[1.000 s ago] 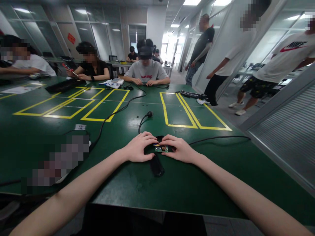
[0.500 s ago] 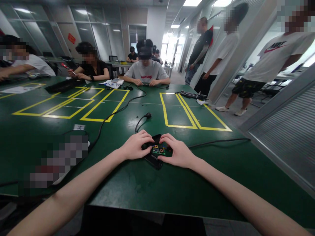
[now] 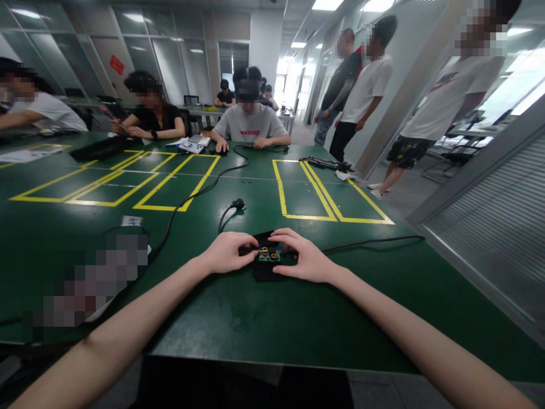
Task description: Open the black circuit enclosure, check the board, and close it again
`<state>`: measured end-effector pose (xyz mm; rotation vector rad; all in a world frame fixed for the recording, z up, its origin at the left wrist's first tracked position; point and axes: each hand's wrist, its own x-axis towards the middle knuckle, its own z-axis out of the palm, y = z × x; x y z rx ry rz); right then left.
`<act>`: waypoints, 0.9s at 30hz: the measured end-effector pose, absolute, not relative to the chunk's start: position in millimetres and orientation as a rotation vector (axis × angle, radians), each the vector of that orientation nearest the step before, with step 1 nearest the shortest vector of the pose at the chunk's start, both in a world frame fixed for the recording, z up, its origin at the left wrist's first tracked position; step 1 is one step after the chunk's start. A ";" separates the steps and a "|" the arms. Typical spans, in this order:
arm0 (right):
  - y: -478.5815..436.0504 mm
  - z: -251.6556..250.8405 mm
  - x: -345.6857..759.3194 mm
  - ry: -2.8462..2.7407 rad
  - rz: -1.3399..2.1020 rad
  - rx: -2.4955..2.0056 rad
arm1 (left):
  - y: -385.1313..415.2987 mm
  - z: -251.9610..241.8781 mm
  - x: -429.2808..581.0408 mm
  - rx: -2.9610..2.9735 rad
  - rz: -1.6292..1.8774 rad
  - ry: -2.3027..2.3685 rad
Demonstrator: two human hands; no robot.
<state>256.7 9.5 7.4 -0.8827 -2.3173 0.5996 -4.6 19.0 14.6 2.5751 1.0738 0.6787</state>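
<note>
A: Swung round, that black casing (image 3: 264, 274)! Half a second back one end poked toward the wearer, now it lies square between both hands on the green table (image 3: 276, 324).
B: Left hand (image 3: 225, 254) curls its fingers onto the casing's left end. Right hand (image 3: 305, 262) clamps the right side, fingertips over the green circuit board (image 3: 269, 256) inside.
A: Plug (image 3: 239, 203) lies just beyond, untouched.

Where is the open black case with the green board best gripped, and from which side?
Probably the outer walls of the black case, from its left and right ends, as the left hand and right hand do. The green board lies bare, face-up in the middle; keep fingers off it.
</note>
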 end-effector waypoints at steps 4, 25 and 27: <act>13.2 0.5 253.6 -2.303 0.574 -0.948 | 20.9 13.9 -5.7 2.606 0.716 1.059; 31.5 8.4 279.0 -2.296 0.276 -1.058 | 29.6 11.8 -16.0 2.651 0.826 1.119; 30.4 10.7 286.8 -2.338 0.277 -0.985 | 25.7 15.7 -16.2 2.606 0.858 1.060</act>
